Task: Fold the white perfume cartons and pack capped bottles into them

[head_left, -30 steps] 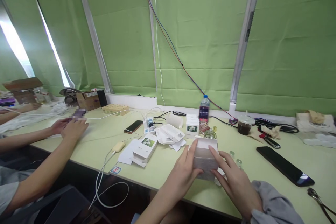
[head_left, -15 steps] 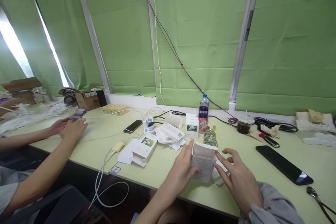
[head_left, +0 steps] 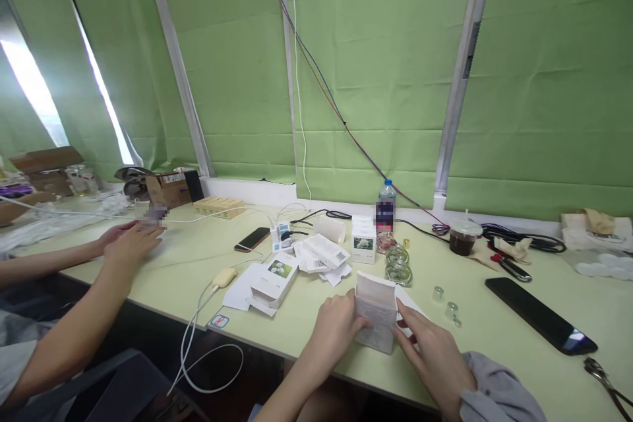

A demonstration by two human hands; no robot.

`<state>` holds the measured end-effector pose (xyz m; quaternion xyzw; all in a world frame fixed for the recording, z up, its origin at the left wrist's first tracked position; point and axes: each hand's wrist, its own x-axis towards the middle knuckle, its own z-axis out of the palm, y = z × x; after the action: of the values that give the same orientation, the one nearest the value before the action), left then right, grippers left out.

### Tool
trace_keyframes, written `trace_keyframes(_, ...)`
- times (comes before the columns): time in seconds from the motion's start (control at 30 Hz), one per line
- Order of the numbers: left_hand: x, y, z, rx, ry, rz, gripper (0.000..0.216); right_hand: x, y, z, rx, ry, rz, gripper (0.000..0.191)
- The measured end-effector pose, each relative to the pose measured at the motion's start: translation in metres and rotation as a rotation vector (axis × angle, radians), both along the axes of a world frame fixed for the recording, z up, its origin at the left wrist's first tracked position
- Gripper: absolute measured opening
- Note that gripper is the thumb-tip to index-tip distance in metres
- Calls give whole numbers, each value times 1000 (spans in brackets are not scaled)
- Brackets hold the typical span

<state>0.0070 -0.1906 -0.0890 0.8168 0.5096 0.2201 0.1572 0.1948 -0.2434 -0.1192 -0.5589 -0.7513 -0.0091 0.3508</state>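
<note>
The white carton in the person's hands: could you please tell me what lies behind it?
Just behind the white carton stand clear glass jars, then a flower-printed box and a water bottle. The carton's raised flap hides the tabletop directly behind it.

Small white box lowered toward table; right hand regripped it.

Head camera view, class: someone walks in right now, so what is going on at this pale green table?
A person holds a small white cardboard box upright over the pale green table, top flap raised. The left hand grips its left side; the right hand touches its right side. Clear glass bottles and flat white cartons lie just behind. At far left, another person's hands rest on the table.
</note>
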Motion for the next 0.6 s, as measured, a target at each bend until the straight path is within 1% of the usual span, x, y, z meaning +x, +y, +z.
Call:
trace_keyframes(0.07, 0, -2, 1, 6, 57, 11, 24, 0, -1, 1, -53, 48, 27, 42)
trace_keyframes(0.17, 2, -4, 5, 11, 114, 13, 26, 1, -3, 2, -153, 118, 89, 42)
trace_keyframes(0.27, 2, -5, 9, 8, 163, 19, 27, 2, -3, 4, -225, 138, 75, 44)
trace_keyframes(0.37, 0, -4, 12, 0, 201, 10, 23, 0, -3, 2, -254, 131, 65, 46)
trace_keyframes(0.47, -3, -4, 14, -8, 228, 4, 20, -3, -1, 1, -241, 131, 69, 47)
trace_keyframes(0.53, -6, -4, 15, -11, 251, 14, 23, -4, -1, 3, -232, 144, 75, 47)
trace_keyframes(0.6, -7, -5, 17, -17, 278, 32, 30, -3, -1, 7, -255, 152, 64, 48)
